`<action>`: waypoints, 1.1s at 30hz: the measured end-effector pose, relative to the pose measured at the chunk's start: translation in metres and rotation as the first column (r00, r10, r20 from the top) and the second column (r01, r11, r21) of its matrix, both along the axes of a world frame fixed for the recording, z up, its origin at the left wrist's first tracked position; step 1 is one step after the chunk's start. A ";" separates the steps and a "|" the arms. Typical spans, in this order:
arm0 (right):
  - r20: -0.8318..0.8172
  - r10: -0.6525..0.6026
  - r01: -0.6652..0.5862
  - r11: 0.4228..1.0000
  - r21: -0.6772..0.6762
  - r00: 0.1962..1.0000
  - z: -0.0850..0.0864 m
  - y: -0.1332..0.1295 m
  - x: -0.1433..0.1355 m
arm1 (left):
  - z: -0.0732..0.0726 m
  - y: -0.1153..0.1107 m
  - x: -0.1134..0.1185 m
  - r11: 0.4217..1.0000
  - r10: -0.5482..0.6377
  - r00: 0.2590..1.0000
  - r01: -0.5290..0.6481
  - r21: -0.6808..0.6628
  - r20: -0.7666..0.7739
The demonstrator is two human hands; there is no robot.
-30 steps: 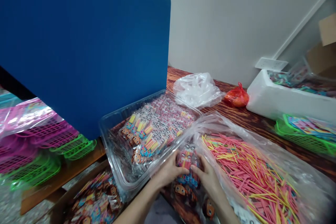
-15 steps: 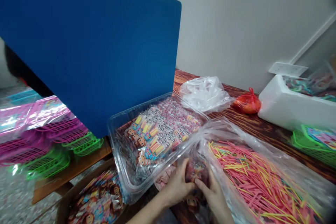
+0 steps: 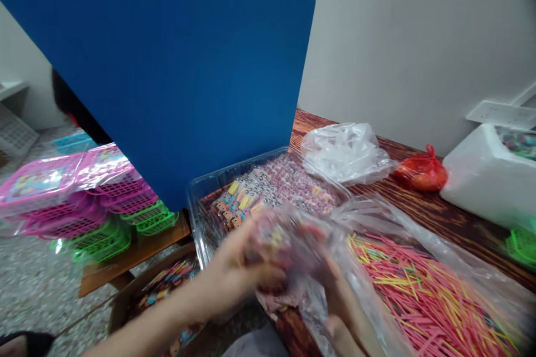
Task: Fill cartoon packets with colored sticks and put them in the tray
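Note:
My left hand (image 3: 238, 268) is closed around a small clear plastic packet (image 3: 274, 240) with pink and yellow bits inside. Motion blur hides its finer detail. Close by on the right is my right hand (image 3: 343, 307), its thumb apart from the fingers; smeared clear plastic at its fingertips leaves unclear whether it grips anything. Behind the hands, a clear plastic tray (image 3: 195, 195) holds many small filled packets (image 3: 288, 178), some with cartoon figures. To the right lies an open clear bag (image 3: 389, 215) full of thin pink and yellow sticks (image 3: 431, 284).
A tall blue panel (image 3: 188, 78) stands behind the tray. Pink and green baskets (image 3: 96, 201) are stacked at left, above a box of cartoon packets (image 3: 161, 290). Along the wall lie a crumpled clear bag (image 3: 345, 150), a red bag (image 3: 422, 170) and a white foam box (image 3: 494, 173).
The packet has risen with my left hand toward the tray's near edge. My right hand has drawn apart from my left. The camera view has swung left.

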State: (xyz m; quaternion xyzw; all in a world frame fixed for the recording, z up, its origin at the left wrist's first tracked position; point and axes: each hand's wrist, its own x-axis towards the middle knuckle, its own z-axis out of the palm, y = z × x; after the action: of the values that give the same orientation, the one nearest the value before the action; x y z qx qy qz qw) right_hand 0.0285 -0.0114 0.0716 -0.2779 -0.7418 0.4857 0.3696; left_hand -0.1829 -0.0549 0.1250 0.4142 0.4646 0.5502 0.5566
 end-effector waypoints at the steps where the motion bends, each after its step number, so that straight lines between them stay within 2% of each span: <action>1: 0.028 0.006 -0.007 0.999 0.035 1.000 -0.002 0.005 -0.008 | 0.006 0.010 -0.027 0.997 0.077 0.991 -0.075 0.028 -0.106; 3: 0.114 0.006 -0.021 0.991 0.132 0.994 -0.014 0.016 -0.024 | 0.007 0.035 -0.083 0.982 0.188 0.929 -0.185 0.040 -0.319; 5: 0.191 -0.025 -0.022 0.971 0.240 0.981 -0.031 0.025 -0.040 | -0.003 0.064 -0.131 0.974 0.219 0.860 -0.223 0.047 -0.461; 7: 0.272 -0.057 -0.038 0.942 0.334 0.961 -0.047 0.030 -0.053 | -0.022 0.089 -0.166 0.984 0.127 0.827 -0.176 -0.037 -0.547; 8: 0.308 -0.072 -0.052 0.925 0.375 0.949 -0.053 0.032 -0.058 | -0.033 0.099 -0.177 0.984 0.041 0.814 -0.133 -0.116 -0.580; 10: 0.353 -0.097 -0.077 0.891 0.447 0.931 -0.063 0.032 -0.065 | -0.056 0.113 -0.190 0.974 -0.036 0.796 -0.106 -0.198 -0.604; 13: 0.324 -0.137 -0.051 0.858 0.511 0.936 -0.070 0.030 -0.071 | -0.080 0.124 -0.195 0.949 -0.106 0.737 -0.126 -0.289 -0.668; 16: 0.261 -0.178 0.017 0.854 0.520 0.949 -0.072 0.029 -0.072 | -0.089 0.130 -0.196 0.923 -0.164 0.610 -0.182 -0.339 -0.775; 18: 0.263 -0.175 0.012 0.851 0.524 0.949 -0.073 0.029 -0.072 | -0.086 0.132 -0.197 0.911 -0.194 0.477 -0.236 -0.338 -0.857; 20: 0.287 -0.152 -0.030 0.839 0.543 0.946 -0.074 0.031 -0.070 | -0.079 0.128 -0.197 0.904 -0.216 0.311 -0.295 -0.309 -0.926; 23: 0.313 -0.134 -0.068 0.826 0.560 0.940 -0.073 0.033 -0.067 | -0.067 0.112 -0.188 0.902 -0.240 0.060 -0.355 -0.245 -0.969; 25: 0.305 -0.142 -0.056 0.827 0.559 0.941 -0.073 0.032 -0.068 | -0.064 0.099 -0.178 0.901 -0.278 -0.056 -0.360 -0.241 -0.959; 27: 0.280 -0.161 -0.022 0.833 0.553 0.947 -0.072 0.030 -0.071 | -0.066 0.090 -0.166 0.892 -0.355 -0.114 -0.339 -0.299 -0.928; 29: 0.249 -0.190 0.026 0.839 0.543 0.950 -0.071 0.026 -0.073 | -0.073 0.088 -0.156 0.868 -0.442 -0.131 -0.313 -0.386 -0.887; 31: 0.240 -0.197 0.038 0.842 0.538 0.951 -0.070 0.024 -0.074 | -0.082 0.094 -0.150 0.843 -0.501 -0.136 -0.301 -0.446 -0.855; 33: 0.254 -0.186 0.025 0.848 0.529 0.949 -0.067 0.023 -0.073 | -0.090 0.105 -0.150 0.838 -0.511 -0.145 -0.303 -0.454 -0.847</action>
State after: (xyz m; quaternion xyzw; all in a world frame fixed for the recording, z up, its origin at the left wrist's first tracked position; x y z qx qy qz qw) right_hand -0.0446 0.0116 0.0043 -0.2779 -0.8753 0.1990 0.3419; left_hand -0.3331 0.0503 0.0351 0.5498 0.8076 -0.1585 0.1423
